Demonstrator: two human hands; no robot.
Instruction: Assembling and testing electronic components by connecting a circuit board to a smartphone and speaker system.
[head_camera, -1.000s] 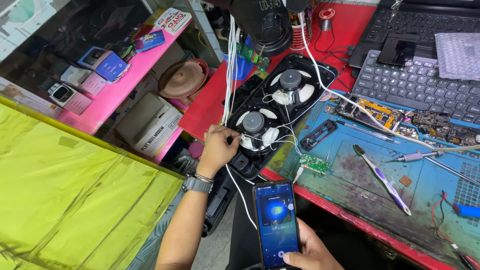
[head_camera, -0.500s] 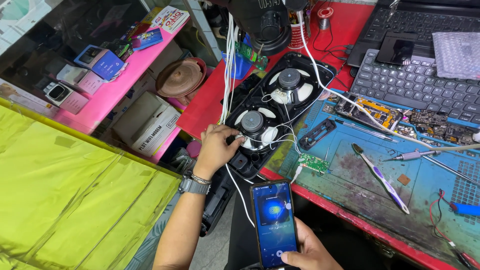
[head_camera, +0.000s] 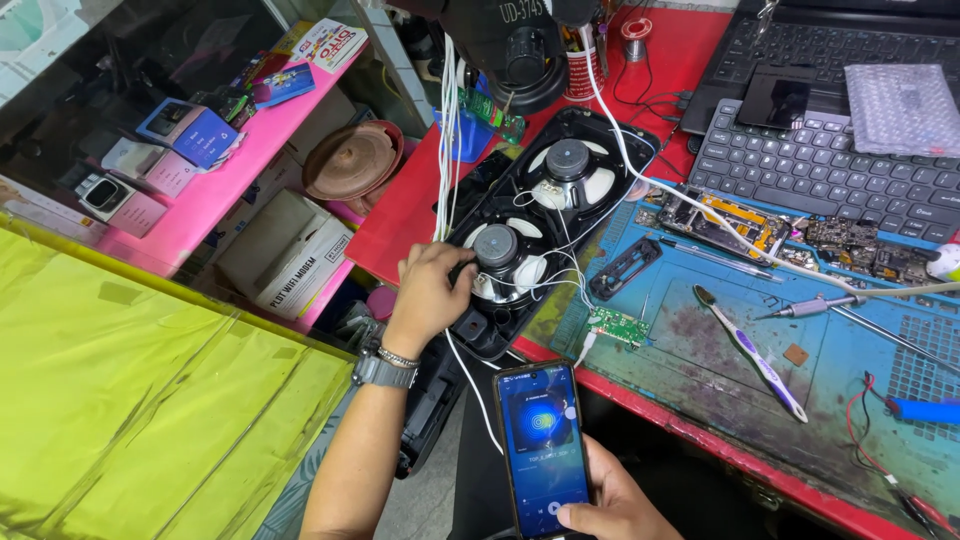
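Left hand (head_camera: 432, 290) fingers curled on opened speaker shell (head_camera: 545, 225) at desk's left edge; rigid, wires fragile, grip rim; right hand (head_camera: 605, 500) grasps smartphone (head_camera: 542, 440).

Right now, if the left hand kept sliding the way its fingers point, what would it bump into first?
The left hand points right, toward the near speaker in the black speaker case. Its fingers already seem to touch that speaker's edge, so it would likely meet that first, though depth is hard to judge.

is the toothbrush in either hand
No, the toothbrush lies on the blue mat, away from both hands.
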